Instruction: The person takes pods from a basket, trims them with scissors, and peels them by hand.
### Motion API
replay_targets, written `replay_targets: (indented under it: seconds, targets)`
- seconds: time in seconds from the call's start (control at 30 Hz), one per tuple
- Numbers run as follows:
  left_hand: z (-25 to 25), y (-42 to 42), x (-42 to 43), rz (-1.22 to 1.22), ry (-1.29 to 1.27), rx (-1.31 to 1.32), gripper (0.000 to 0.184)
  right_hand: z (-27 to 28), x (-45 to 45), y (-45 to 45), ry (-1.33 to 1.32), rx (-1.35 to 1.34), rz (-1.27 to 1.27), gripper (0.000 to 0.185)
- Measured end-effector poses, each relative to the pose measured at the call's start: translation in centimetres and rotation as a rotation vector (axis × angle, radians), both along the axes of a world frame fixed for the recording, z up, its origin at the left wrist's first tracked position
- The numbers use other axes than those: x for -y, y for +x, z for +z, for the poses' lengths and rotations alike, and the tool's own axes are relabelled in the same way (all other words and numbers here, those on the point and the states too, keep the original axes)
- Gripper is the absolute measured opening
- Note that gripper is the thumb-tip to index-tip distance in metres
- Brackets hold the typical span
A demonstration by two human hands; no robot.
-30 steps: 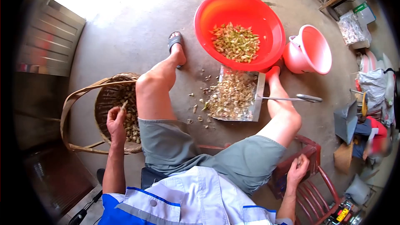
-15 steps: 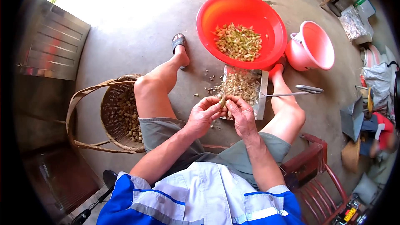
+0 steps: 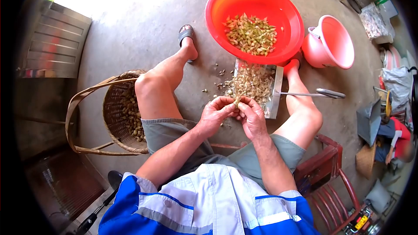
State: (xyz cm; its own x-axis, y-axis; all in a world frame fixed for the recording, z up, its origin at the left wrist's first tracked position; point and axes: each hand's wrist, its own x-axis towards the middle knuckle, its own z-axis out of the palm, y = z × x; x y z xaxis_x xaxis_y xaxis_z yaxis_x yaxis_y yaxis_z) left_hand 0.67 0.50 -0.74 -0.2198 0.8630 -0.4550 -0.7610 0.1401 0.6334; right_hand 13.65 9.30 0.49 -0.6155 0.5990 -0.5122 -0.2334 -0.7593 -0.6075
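Observation:
My left hand [image 3: 214,115] and my right hand [image 3: 254,119] meet between my knees, fingertips together. Both pinch a small pale-green, pointed, bulb-like piece [image 3: 237,101], partly covered by the fingers. Just beyond them is a metal dustpan [image 3: 273,100] heaped with dry, papery tan husks [image 3: 252,82]. A big red basin [image 3: 283,15] stands past the dustpan, with many greenish, pointed pieces [image 3: 250,35] in it. By my left knee sits a woven basket [image 3: 114,124] with a tall handle, holding brownish pieces [image 3: 132,117] of similar size.
A pink bucket [image 3: 315,52] stands right of the basin. The dustpan's handle [image 3: 322,92] reaches over my right leg. Husk scraps [image 3: 221,72] dot the floor. A red wooden chair [image 3: 324,161] is at lower right. Another person [image 3: 398,135] is at the far right.
The view has shifted slightly, so the basin and dustpan appear higher. Both hands stay together on the small piece, with the fingers changed a little.

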Motion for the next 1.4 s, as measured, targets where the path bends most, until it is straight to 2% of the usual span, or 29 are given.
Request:
replay_targets:
  seconds: [0.13,0.37,0.67,0.77,0.87,0.97,1.27,1.4]
  targets:
    - [0.2,0.3,-0.2,-0.022,0.01,-0.047,0.024,-0.2,0.0,0.0,-0.005,0.004,-0.046,0.013]
    - [-0.4,0.2,0.1,-0.025,0.041,-0.047,0.025,-0.4,0.0,0.0,0.072,0.105,0.018,0.013]
    - [-0.9,0.5,0.1,0.001,-0.008,-0.008,0.024,-0.4,0.0,-0.1,0.39,0.226,-0.031,0.016]
    - [-0.9,0.5,0.0,-0.021,-0.006,-0.073,0.025,-0.3,0.1,-0.5,0.455,0.259,-0.045,0.011]
    - [-1.3,0.6,0.0,-0.045,0.025,-0.193,0.027,-0.8,0.0,-0.1,0.541,0.318,0.044,0.007]
    - [-0.2,0.6,-0.2,-0.057,0.004,-0.178,0.028,-1.6,0.0,0.0,0.616,0.385,0.076,0.004]
    - [-0.4,-0.1,-0.3,0.094,-0.031,0.141,0.026,0.1,0.2,0.7,0.746,0.479,0.198,0.004]
    - [-0.6,-0.3,-0.2,0.072,-0.02,0.133,0.027,-0.3,0.7,0.6,0.702,0.453,0.099,0.009]
